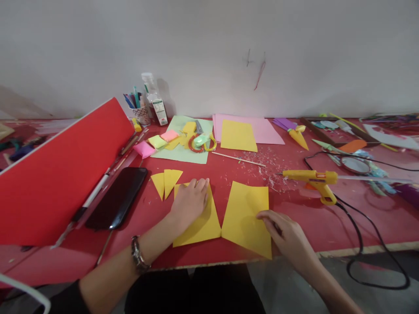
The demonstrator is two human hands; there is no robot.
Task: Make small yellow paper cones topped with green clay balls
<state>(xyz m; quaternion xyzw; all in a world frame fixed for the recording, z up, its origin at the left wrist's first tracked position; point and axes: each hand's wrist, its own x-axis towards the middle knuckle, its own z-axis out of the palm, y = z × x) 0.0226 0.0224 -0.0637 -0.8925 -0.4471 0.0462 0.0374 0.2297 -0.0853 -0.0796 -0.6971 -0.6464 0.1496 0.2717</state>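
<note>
My left hand (pixel 190 200) lies flat, fingers together and stretched, pressing on a yellow paper piece (pixel 199 224) on the red table (pixel 327 222). My right hand (pixel 288 237) rests at the lower right edge of a second yellow paper piece (pixel 245 213), fingers curled and pinching its edge. The two pieces meet at a point near the table's front edge. Two small yellow paper triangles (pixel 166 181) lie just left of my left hand. A watch is on my left wrist.
A yellow glue gun (pixel 314 179) with a black cord lies to the right. A black phone (pixel 119 203) and a large red sheet (pixel 59 179) lie left. Behind are a pen cup (pixel 139 109), a bottle, sticky notes, scissors (pixel 201 141), green, pink and yellow sheets, a wooden stick.
</note>
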